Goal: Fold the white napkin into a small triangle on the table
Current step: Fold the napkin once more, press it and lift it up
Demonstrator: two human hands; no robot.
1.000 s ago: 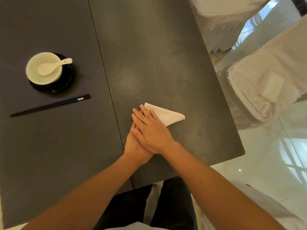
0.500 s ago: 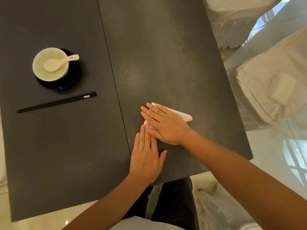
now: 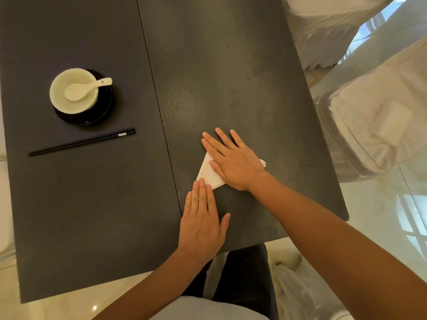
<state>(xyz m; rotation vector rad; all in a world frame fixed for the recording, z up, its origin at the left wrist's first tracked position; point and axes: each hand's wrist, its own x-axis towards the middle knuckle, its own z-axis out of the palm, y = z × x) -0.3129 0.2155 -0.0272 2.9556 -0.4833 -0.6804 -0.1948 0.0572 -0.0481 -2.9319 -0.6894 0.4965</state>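
The white napkin lies folded into a small triangle on the dark table, near the front edge. My right hand lies flat on it with straight fingers, covering most of its far and right part; only a tip shows past the wrist. My left hand lies flat on the table just in front, and its straight fingertips touch the napkin's near left corner.
At the far left a pale bowl with a ceramic spoon sits on a black saucer. Black chopsticks lie in front of it. Chairs in white covers stand to the right of the table.
The hands were stacked on the napkin, then parted. My left hand slid toward me to the near corner, and my right hand moved further over the napkin.
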